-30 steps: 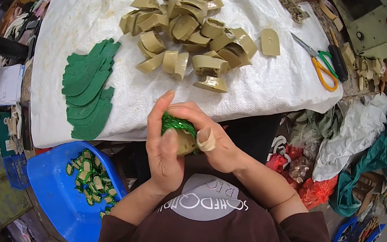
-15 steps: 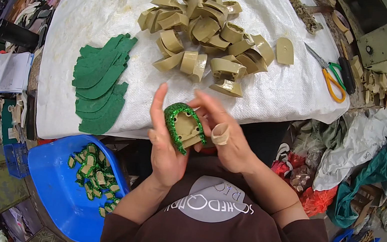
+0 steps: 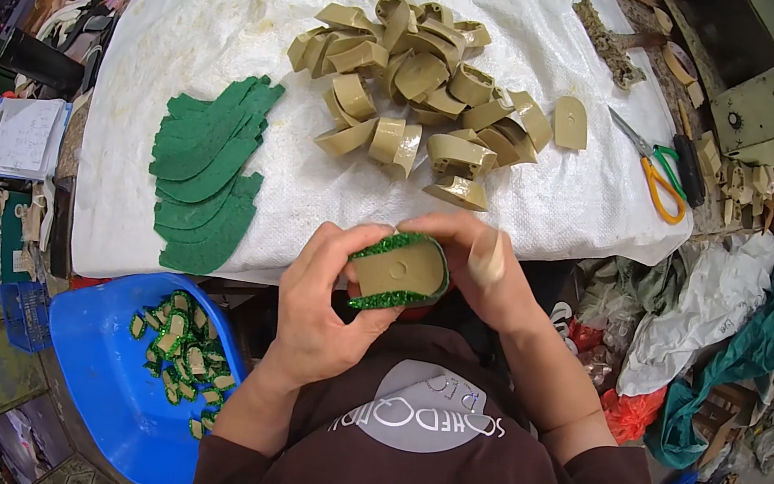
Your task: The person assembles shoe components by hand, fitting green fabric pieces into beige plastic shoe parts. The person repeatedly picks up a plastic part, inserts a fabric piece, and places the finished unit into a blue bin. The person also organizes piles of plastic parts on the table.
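Observation:
A tan shoe heel (image 3: 400, 270) with a glittery green covering round its sides is held just off the table's near edge. Its flat tan face is turned up. My left hand (image 3: 318, 307) grips the heel from the left, fingers at the far edge and thumb at the near one. From the right, my right hand (image 3: 494, 284) closes round the far and right side; some of its fingertips are hidden. A beige finger cover (image 3: 486, 258) sits on one right finger, blurred. Beyond the hands lies a pile of bare tan heels (image 3: 420, 75).
Green cut pieces (image 3: 216, 139) lie layered on the white sheet (image 3: 575, 206) at left. A blue tub (image 3: 114, 401) with green-covered heels stands low on the left. Orange-and-green-handled scissors (image 3: 658, 179) and a single heel (image 3: 571, 122) lie at right. Plastic bags (image 3: 700, 312) hang beyond the right edge.
The heel has been turned over, from its hollow side to its flat face, and now lies sideways. Both hands have closed round it; the left fingers were stretched out before.

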Action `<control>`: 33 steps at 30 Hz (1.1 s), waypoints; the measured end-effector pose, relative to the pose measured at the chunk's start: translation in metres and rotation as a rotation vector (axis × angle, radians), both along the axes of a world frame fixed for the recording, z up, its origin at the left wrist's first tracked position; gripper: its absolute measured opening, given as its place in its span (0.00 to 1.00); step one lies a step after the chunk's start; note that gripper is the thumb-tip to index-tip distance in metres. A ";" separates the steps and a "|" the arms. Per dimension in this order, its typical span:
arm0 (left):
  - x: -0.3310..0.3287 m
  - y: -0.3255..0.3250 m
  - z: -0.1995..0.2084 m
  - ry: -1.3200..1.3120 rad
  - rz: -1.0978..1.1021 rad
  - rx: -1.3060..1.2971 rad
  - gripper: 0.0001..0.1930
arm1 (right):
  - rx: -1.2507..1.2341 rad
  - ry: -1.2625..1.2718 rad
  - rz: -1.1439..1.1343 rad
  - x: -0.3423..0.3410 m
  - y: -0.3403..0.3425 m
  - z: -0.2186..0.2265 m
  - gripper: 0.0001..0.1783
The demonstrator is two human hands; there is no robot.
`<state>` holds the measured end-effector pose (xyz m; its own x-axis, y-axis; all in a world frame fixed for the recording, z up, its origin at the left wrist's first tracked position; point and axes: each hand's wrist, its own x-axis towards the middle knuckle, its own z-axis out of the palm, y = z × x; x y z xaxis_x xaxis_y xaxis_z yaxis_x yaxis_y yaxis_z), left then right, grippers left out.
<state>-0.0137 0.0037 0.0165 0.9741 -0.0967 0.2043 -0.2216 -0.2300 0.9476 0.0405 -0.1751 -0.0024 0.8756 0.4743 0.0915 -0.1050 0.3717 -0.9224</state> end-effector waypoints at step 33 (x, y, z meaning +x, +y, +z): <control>0.005 -0.027 -0.005 -0.412 0.361 0.444 0.27 | 0.312 0.390 0.053 -0.014 0.018 0.008 0.17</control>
<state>-0.0086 -0.0229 0.0117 0.8125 0.0585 0.5800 -0.3794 -0.7023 0.6023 0.0265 -0.1575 0.0059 0.8484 0.5210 -0.0932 -0.4458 0.6085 -0.6564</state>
